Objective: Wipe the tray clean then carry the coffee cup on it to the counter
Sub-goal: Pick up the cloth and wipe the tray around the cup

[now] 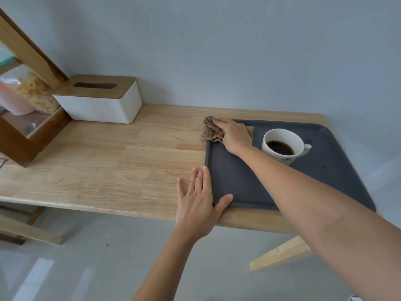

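A dark grey tray [236, 181] lies on the right end of a wooden table [112, 166]. A white cup [282, 146] holding black coffee stands on the tray's far right part, its handle pointing right. My right hand [233, 135] presses a crumpled brown cloth [211, 130] onto the tray's far left corner; part of the cloth hangs over the rim onto the table. My left hand [198, 200] lies flat with fingers spread against the tray's left edge near the front corner, thumb resting on the rim.
A white tissue box with a wooden lid [102, 101] stands at the back left by the wall. A wooden-framed cabinet [26, 131] with bagged items sits at the far left. Grey floor lies below the table's front edge.
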`<state>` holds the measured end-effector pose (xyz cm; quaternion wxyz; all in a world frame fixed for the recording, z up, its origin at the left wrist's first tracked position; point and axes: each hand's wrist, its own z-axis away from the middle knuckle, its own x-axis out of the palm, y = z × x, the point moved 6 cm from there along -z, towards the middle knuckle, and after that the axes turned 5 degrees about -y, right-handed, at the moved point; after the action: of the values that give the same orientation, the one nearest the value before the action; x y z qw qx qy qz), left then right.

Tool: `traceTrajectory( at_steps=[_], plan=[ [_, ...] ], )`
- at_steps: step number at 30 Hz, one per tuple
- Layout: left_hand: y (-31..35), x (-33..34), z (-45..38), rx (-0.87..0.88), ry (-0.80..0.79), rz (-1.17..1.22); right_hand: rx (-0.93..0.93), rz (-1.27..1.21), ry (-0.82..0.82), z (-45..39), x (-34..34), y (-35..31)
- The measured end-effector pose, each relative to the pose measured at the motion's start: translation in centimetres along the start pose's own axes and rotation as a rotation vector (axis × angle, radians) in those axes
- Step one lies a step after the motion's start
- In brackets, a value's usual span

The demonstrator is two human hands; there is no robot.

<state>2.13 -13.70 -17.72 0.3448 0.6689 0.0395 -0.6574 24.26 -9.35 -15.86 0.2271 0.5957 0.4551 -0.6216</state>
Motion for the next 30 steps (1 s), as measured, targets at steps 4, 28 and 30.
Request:
traceTrajectory(
  at_steps=[4, 28, 30],
  plan=[
    [0.2, 0.1, 0.2, -0.005, -0.025, -0.009, 0.015, 0.044, -0.029, 1.1, -0.1, -0.5],
    [0.4, 0.2, 0.3, -0.051, 0.001, -0.065, -0.066, -0.197, -0.089, 20.3, -3.4, 2.3],
    [0.4, 0.2, 0.4, -0.051, -0.002, -0.069, -0.038, -0.181, -0.075, 21.2, -4.3, 3.9]
  ],
)
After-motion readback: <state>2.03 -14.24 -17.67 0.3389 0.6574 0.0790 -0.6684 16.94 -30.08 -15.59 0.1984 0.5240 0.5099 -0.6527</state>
